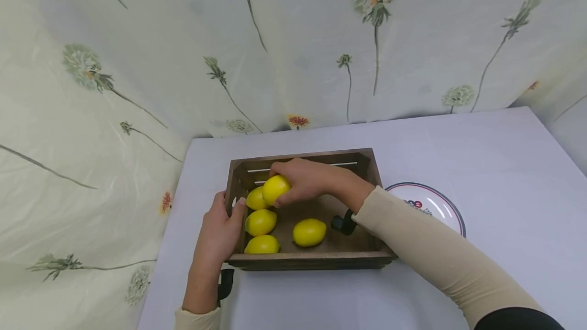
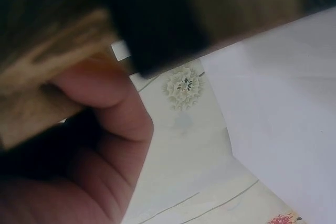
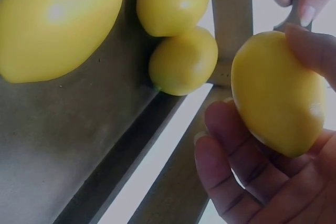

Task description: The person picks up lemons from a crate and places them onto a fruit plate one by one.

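A brown wooden crate (image 1: 316,256) stands on the table with several yellow lemons in it. My left hand (image 1: 217,234) grips the crate's left end wall; in the left wrist view a bent finger (image 2: 123,121) hooks round a wooden slat. Over the crate's back left part, my right hand (image 1: 308,180) holds a lemon (image 1: 276,189) between thumb and fingers. Close beneath it lies another lemon (image 1: 256,199), with a second (image 1: 261,222) and a third (image 1: 263,244) lined up along the left wall. One more lemon (image 1: 309,232) rests by itself near the middle of the crate floor.
Right of the crate, partly under my right forearm, sits a white plate (image 1: 442,207) with a dark rim line and a printed pattern. A white cloth (image 1: 486,167) covers the table. Flower-printed curtains (image 1: 302,39) hang behind and at the left.
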Demonstrator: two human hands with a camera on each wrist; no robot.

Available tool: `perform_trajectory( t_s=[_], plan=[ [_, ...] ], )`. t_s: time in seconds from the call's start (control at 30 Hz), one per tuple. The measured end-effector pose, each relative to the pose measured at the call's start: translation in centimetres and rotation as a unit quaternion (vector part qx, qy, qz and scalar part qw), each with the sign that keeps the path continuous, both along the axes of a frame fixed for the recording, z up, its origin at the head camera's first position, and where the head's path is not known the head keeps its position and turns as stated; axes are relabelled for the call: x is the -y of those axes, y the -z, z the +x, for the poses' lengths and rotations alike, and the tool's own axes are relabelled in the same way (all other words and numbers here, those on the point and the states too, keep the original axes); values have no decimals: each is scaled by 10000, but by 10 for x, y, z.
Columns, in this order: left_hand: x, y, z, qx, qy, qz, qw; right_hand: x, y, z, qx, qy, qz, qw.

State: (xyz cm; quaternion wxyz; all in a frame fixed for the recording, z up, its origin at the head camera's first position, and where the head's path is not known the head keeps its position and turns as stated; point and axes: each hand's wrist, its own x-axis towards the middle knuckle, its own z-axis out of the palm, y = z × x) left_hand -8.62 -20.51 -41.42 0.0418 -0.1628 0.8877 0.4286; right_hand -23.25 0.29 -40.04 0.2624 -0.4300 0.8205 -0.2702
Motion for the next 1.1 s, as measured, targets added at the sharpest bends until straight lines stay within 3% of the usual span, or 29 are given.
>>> perform_trajectory(
  t_s=[0.47, 0.7, 0.87, 0.97, 1.1],
  plan=[
    [-8, 1, -2, -72, 199, -361, 9991, -8, -6, 4, -60, 232, -336, 9992],
    [-7, 6, -9, -196, 342, -746, 9964, -26, -48, 9, -280, 268, -726, 9966],
    [-5, 4, -9, -198, 317, -768, 9963, -63, -77, 23, -626, 463, -777, 9939],
    [-3, 3, -8, -172, 309, -762, 9965, -92, -86, 34, -674, 707, -779, 9922],
    [-1, 3, -6, -146, 257, -711, 9970, -127, -87, 48, -861, 995, -806, 9880]
  ],
)
